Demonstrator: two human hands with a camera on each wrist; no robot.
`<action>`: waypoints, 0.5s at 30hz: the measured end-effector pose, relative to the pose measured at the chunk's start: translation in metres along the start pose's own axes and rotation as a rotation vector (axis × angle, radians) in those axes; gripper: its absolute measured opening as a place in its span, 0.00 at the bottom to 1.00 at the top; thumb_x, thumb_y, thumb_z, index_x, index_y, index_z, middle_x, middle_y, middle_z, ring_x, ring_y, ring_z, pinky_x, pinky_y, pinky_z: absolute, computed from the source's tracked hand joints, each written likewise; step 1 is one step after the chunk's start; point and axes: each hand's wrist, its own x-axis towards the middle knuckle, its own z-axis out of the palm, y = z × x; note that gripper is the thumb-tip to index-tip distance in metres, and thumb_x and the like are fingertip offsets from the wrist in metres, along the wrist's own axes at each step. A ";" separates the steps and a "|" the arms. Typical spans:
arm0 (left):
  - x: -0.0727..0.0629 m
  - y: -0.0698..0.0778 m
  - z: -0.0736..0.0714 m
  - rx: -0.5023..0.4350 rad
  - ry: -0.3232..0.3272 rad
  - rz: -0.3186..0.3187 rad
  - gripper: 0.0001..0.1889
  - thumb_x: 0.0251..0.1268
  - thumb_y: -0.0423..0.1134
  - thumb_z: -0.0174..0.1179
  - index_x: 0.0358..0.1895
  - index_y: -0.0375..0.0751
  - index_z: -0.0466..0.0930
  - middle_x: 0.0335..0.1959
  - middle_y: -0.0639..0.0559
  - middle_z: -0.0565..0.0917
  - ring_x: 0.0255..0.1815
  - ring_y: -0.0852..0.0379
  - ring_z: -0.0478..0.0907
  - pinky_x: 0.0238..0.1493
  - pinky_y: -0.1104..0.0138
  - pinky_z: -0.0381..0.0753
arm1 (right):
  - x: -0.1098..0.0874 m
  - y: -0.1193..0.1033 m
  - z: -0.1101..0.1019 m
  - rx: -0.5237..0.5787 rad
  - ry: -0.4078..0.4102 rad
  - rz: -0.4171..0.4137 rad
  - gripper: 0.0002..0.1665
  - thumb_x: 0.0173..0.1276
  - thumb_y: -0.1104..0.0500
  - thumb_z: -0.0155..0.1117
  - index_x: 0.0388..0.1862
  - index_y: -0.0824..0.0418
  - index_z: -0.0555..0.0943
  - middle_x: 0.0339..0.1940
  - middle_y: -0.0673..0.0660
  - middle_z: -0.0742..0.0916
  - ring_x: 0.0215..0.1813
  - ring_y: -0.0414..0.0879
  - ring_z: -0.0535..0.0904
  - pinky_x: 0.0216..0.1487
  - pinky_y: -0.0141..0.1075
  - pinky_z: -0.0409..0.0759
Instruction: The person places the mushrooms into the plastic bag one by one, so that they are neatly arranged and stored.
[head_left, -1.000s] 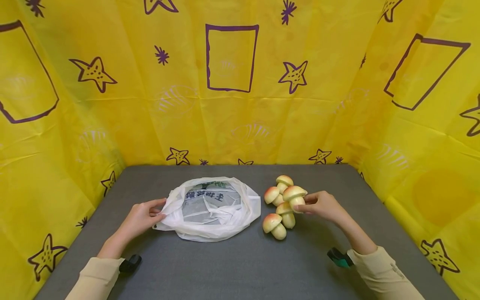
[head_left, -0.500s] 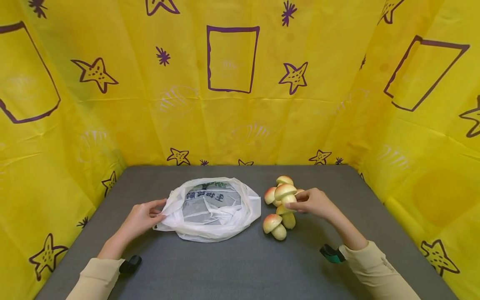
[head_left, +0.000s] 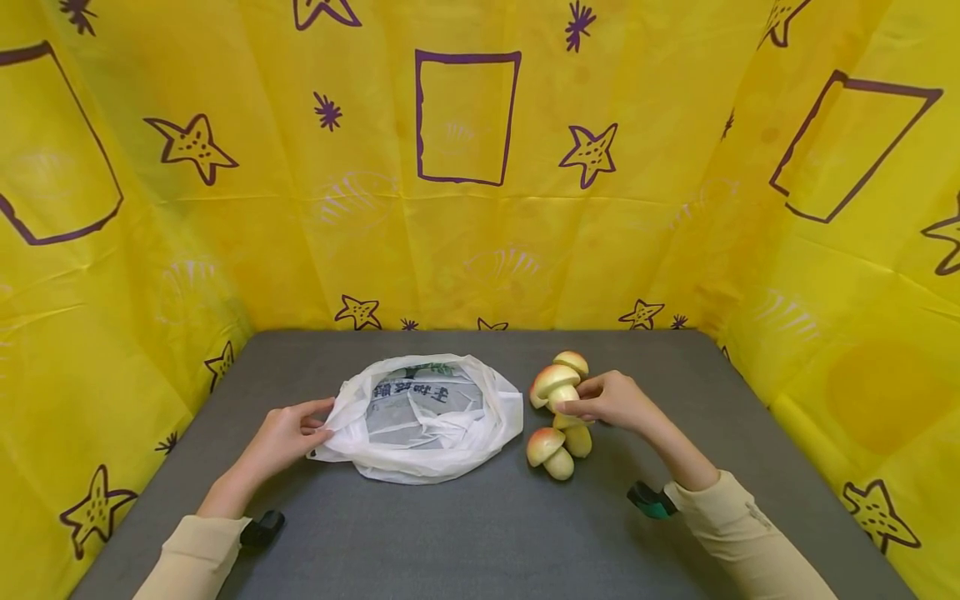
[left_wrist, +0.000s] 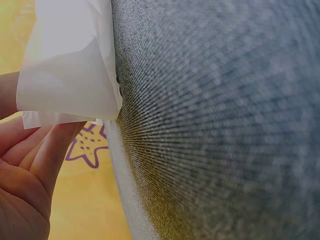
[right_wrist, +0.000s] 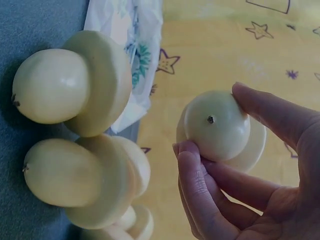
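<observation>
A white plastic bag (head_left: 498, 421) lies on the grey table with its mouth spread wide and dark print showing inside. My left hand (head_left: 281, 442) pinches the bag's left rim; in the left wrist view the folded white film (left_wrist: 65, 65) sits between thumb and fingers. To the right of the bag, my right hand (head_left: 618, 404) grips a toy mushroom (head_left: 557, 383) by its stem, cap uppermost. In the right wrist view the stem's end (right_wrist: 220, 125) faces the camera, clear of the table. The held mushroom partly hides another one behind it.
Several more toy mushrooms lie close by, one at the back (head_left: 572, 361), one under the right hand (head_left: 576, 437) and one nearest the front (head_left: 550, 452). Yellow patterned cloth (head_left: 480, 250) walls the table (head_left: 450, 542) at the back and sides.
My right hand has carried its mushroom leftward, toward the bag, over the other mushrooms. The left hand and the bag have stayed put.
</observation>
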 end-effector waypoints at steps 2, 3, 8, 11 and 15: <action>0.000 0.000 0.000 -0.003 -0.001 0.002 0.27 0.55 0.37 0.68 0.60 0.34 0.75 0.44 0.38 0.85 0.37 0.51 0.85 0.34 0.64 0.85 | 0.001 -0.002 0.001 0.002 -0.001 0.000 0.22 0.50 0.35 0.71 0.22 0.52 0.82 0.16 0.48 0.80 0.21 0.40 0.71 0.24 0.31 0.66; 0.000 0.000 0.000 -0.004 -0.004 0.004 0.27 0.55 0.37 0.68 0.60 0.34 0.75 0.44 0.37 0.85 0.37 0.51 0.85 0.34 0.64 0.85 | 0.002 -0.004 0.001 0.002 -0.005 0.002 0.22 0.50 0.35 0.71 0.22 0.52 0.83 0.16 0.47 0.81 0.21 0.40 0.71 0.24 0.31 0.66; 0.000 0.000 0.000 -0.006 -0.010 0.010 0.27 0.55 0.38 0.68 0.60 0.34 0.75 0.45 0.36 0.84 0.38 0.50 0.85 0.34 0.63 0.85 | 0.006 -0.009 0.004 0.012 -0.018 0.015 0.21 0.51 0.36 0.71 0.24 0.52 0.83 0.21 0.52 0.86 0.28 0.44 0.81 0.25 0.32 0.70; 0.001 0.000 0.000 -0.006 -0.007 0.011 0.27 0.55 0.38 0.68 0.60 0.34 0.75 0.46 0.36 0.84 0.38 0.50 0.85 0.35 0.63 0.85 | 0.009 -0.013 0.006 0.029 -0.035 0.009 0.22 0.51 0.36 0.71 0.23 0.53 0.83 0.23 0.55 0.87 0.32 0.47 0.85 0.27 0.34 0.75; 0.001 -0.001 0.000 0.003 -0.002 0.012 0.27 0.55 0.37 0.68 0.59 0.34 0.76 0.44 0.37 0.85 0.38 0.50 0.85 0.35 0.63 0.85 | 0.013 -0.019 0.010 0.067 -0.057 -0.005 0.22 0.52 0.37 0.70 0.25 0.55 0.84 0.27 0.57 0.88 0.35 0.49 0.86 0.35 0.42 0.82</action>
